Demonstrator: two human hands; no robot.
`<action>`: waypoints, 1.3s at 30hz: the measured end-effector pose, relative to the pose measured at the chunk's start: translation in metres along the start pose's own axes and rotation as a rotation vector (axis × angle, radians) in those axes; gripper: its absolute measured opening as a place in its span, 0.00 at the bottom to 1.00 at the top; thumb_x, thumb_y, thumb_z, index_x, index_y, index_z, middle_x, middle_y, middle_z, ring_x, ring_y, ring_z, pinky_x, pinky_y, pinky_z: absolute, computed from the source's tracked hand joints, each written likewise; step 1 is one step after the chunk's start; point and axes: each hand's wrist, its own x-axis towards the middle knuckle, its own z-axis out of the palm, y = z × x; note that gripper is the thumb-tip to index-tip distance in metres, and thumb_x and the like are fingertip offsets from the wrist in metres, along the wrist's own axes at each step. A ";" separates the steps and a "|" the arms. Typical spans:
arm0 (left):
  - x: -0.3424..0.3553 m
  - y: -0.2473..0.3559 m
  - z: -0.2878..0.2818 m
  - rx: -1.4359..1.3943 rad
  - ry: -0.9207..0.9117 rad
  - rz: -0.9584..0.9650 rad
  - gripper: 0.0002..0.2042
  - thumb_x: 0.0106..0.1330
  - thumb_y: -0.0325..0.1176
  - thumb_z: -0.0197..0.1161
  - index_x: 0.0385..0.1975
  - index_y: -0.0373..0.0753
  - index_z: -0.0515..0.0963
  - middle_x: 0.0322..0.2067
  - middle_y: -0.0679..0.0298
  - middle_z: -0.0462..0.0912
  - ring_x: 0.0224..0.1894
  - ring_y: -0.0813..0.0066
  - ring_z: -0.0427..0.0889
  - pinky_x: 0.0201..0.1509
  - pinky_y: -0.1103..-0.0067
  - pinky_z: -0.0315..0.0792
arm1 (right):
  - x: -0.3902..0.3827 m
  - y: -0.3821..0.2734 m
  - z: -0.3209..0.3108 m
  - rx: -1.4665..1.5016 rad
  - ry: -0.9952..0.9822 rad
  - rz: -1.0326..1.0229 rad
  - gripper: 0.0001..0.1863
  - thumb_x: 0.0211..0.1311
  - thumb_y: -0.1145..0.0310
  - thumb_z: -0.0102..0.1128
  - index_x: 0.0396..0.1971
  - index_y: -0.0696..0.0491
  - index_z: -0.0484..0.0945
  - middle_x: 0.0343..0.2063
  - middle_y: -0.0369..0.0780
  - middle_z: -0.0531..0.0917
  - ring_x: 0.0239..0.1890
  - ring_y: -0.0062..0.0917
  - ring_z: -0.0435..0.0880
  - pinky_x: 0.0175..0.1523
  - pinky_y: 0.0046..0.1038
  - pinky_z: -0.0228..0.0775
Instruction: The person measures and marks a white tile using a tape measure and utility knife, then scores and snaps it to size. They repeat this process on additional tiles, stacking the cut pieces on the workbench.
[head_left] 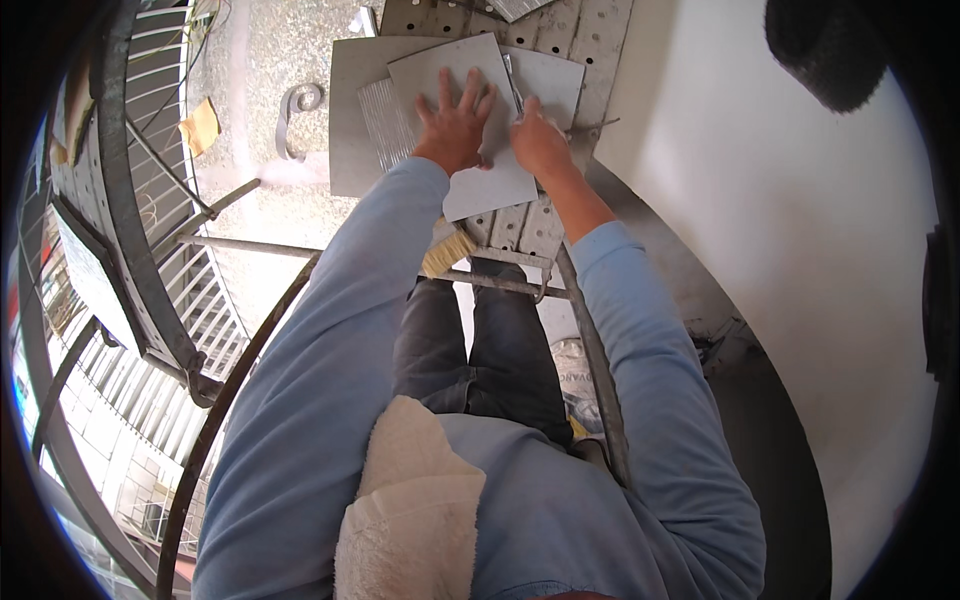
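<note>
My left hand lies with fingers spread on a pale grey flat sheet, pressing on its upper part. At that sheet's right edge, my right hand is closed around a slim, dark, cutter-like tool; its exact kind is hard to make out. The tool's narrow end points away from me along the edge. Beneath the top sheet lie a larger grey sheet and a piece with a ribbed face. Another pale sheet shows to the right of the tool.
The sheets rest on a perforated metal scaffold platform. A brush with yellowish bristles is at its near edge. On the ground to the left are a curled grey strip and a tan scrap. A white wall borders the right.
</note>
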 end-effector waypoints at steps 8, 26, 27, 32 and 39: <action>0.002 0.001 -0.002 0.025 -0.030 -0.006 0.63 0.47 0.61 0.80 0.80 0.55 0.44 0.81 0.61 0.37 0.80 0.32 0.36 0.68 0.31 0.57 | -0.037 0.019 0.007 -0.021 -0.040 0.042 0.19 0.74 0.60 0.51 0.59 0.51 0.65 0.44 0.57 0.85 0.49 0.57 0.84 0.57 0.54 0.74; 0.000 -0.002 0.001 -0.067 0.030 0.004 0.63 0.45 0.57 0.83 0.80 0.54 0.47 0.81 0.60 0.40 0.79 0.31 0.37 0.66 0.29 0.57 | -0.103 0.038 0.006 0.067 0.084 -0.016 0.14 0.73 0.63 0.52 0.50 0.54 0.63 0.35 0.59 0.84 0.40 0.60 0.84 0.47 0.59 0.74; 0.000 -0.002 0.001 -0.067 0.028 0.003 0.63 0.45 0.57 0.83 0.80 0.54 0.47 0.81 0.60 0.40 0.79 0.31 0.37 0.67 0.29 0.57 | -0.080 0.029 -0.003 0.099 0.059 -0.011 0.14 0.73 0.63 0.52 0.50 0.54 0.63 0.35 0.59 0.84 0.40 0.60 0.84 0.47 0.59 0.74; 0.000 -0.002 0.000 -0.064 0.004 0.006 0.63 0.46 0.57 0.83 0.80 0.54 0.46 0.81 0.60 0.38 0.80 0.31 0.35 0.68 0.28 0.54 | 0.019 -0.013 -0.025 0.052 0.077 -0.051 0.17 0.73 0.62 0.51 0.52 0.57 0.63 0.41 0.59 0.85 0.47 0.59 0.84 0.54 0.57 0.74; 0.001 -0.003 0.002 -0.073 0.021 0.005 0.64 0.44 0.56 0.84 0.80 0.54 0.46 0.81 0.59 0.37 0.80 0.30 0.36 0.68 0.28 0.54 | 0.044 -0.019 -0.023 0.004 0.034 -0.110 0.20 0.73 0.60 0.51 0.55 0.58 0.64 0.47 0.60 0.84 0.52 0.56 0.83 0.59 0.52 0.74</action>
